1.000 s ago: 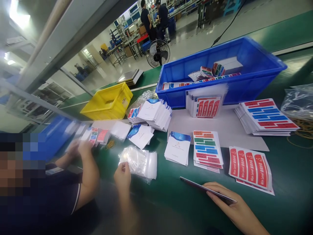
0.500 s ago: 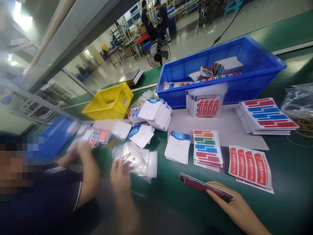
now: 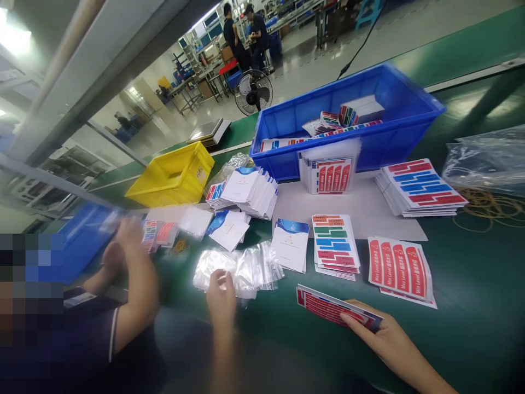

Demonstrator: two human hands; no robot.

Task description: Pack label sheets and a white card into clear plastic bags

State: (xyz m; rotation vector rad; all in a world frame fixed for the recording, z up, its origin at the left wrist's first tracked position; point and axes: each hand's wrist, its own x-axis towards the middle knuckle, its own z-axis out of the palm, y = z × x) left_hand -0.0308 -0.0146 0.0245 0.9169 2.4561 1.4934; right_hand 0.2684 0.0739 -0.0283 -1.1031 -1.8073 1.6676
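Clear plastic bags (image 3: 241, 269) sat under your left hand (image 3: 221, 293), fingers pinching their near edge; your right hand (image 3: 379, 336) gripped a thin red-printed card stack (image 3: 334, 311) just right of them.

A long green work surface (image 3: 471, 306) runs across the foreground, with a pale strip along its far edge. Grey metal frame bars (image 3: 94, 71) slant overhead at the left, and bright ceiling light (image 3: 12, 38) glares in the upper left corner. Beyond the bench lies a pale, glossy factory floor (image 3: 410, 27). A black standing fan (image 3: 255, 91) sits on it near the bench. Farther back stand rows of workbenches and shelving (image 3: 197, 82) under lit panels, where two people in dark clothes (image 3: 241, 33) stand close together. A black cable (image 3: 361, 44) trails across the floor
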